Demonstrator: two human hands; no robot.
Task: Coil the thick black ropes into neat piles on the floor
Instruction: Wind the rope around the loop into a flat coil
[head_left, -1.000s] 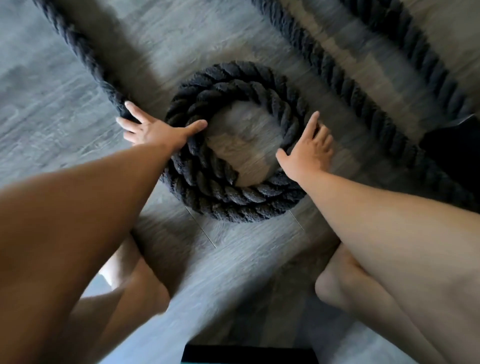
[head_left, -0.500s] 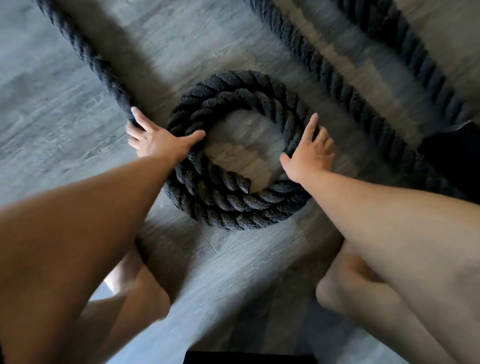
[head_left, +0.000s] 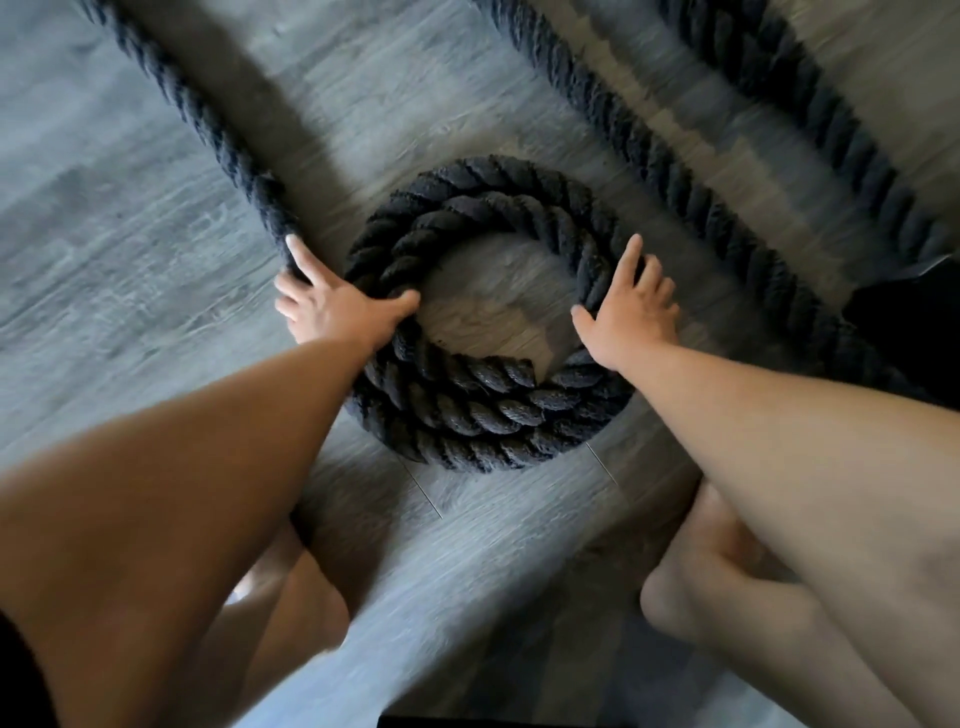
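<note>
A thick black twisted rope lies in a round coil of about two turns on the grey wood floor, its centre bare. My left hand rests flat on the coil's left side, thumb inside the ring, fingers spread over the spot where the loose length joins the coil. My right hand lies flat on the coil's right side, fingers spread and pointing away from me. Neither hand is closed round the rope.
A second black rope runs diagonally across the floor right of the coil, and a third lies beyond it at top right. A black object sits at the right edge. My bare knees are below the coil.
The coil sits slightly lower in view and looks tighter. Both hands have stayed on its sides, the left one sliding a little along the incoming rope.
</note>
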